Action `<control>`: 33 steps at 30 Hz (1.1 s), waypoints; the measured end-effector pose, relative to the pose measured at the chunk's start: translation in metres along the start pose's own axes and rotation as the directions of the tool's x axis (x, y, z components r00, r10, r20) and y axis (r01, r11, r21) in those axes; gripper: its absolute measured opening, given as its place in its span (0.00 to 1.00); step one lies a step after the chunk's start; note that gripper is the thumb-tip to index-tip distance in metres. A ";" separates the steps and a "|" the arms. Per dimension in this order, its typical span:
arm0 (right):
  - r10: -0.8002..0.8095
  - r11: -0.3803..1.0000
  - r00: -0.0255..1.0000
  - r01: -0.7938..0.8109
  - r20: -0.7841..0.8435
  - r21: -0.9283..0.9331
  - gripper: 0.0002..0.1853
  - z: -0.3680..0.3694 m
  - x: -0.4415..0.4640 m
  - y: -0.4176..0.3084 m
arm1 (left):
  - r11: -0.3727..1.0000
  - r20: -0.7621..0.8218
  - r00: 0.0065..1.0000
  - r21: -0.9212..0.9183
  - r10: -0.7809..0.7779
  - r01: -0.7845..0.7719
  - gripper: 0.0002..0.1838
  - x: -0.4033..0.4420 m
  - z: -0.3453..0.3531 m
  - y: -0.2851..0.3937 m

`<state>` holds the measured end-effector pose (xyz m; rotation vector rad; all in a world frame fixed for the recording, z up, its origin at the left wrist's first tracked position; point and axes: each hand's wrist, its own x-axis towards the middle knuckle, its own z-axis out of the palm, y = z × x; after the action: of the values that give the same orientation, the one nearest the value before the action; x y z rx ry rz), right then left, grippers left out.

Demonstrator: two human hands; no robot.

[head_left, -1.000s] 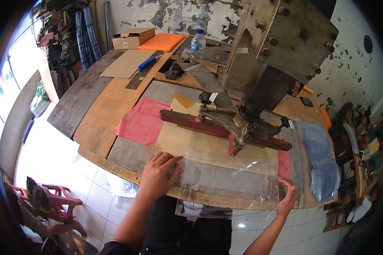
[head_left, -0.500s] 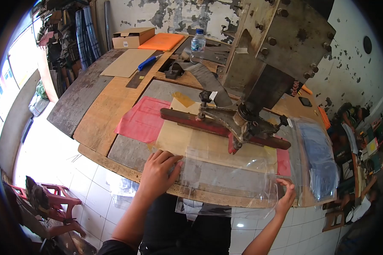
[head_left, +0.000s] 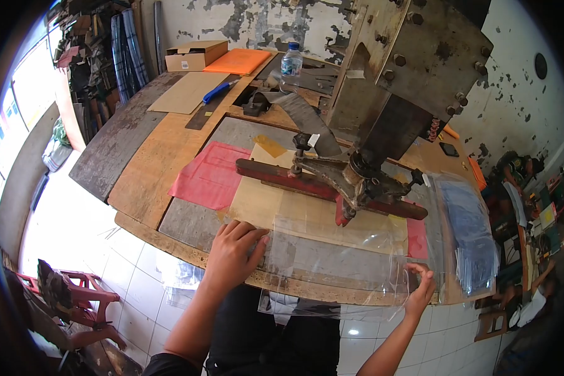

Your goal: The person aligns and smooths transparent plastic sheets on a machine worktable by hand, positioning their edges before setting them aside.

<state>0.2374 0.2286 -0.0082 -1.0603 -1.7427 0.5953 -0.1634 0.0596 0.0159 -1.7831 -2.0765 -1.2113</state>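
1. Nearest us, at the lower centre of the frame, we see a thin, clear, glossy plastic sheet (head_left: 341,266), creased and shining toward its right side; its near edge hangs past the front rim of the worn wooden table (head_left: 188,249).
2. We see the left hand (head_left: 235,250) left of centre, palm down, fingers bent together and pointing toward the upper right, thumb set apart from the index finger.
3. At the lower right, the right hand (head_left: 422,289) is turned upward, its fingers half curled.
4. The sheet spans the space between the hands: its left edge lies at the left fingertips, its right edge at the right fingers. We cannot tell whether either hand pinches it.
5. Beyond, the sheet's far part overlaps a flat cream-coloured board (head_left: 257,203); a pink rectangular sheet (head_left: 210,178) lies at that board's left.
6. Above the board, mid-frame, we find a long dark-red bar (head_left: 276,177) under a heavy grey metal press (head_left: 445,56).
7. Farther still, at the upper centre, stands a clear blue-capped bottle (head_left: 292,61).
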 end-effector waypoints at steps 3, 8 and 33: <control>0.007 1.000 1.000 -0.007 0.001 0.001 0.40 0.000 -0.001 0.002 | 1.000 -0.003 1.000 -0.005 -0.003 0.003 0.06 0.000 -0.001 0.001; 0.013 1.000 1.000 -0.013 0.000 -0.006 0.40 0.000 0.000 0.003 | 1.000 0.000 1.000 0.000 -0.002 0.002 0.06 0.000 0.000 -0.001; 0.256 0.965 0.931 -0.261 0.260 -0.019 0.27 0.004 0.047 -0.022 | 0.999 -0.011 0.999 -0.029 0.036 -0.036 0.07 -0.005 -0.004 -0.008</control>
<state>0.2182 0.2581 0.0297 -1.2569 -1.8306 0.9494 -0.1701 0.0538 0.0121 -1.8149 -2.0226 -1.2444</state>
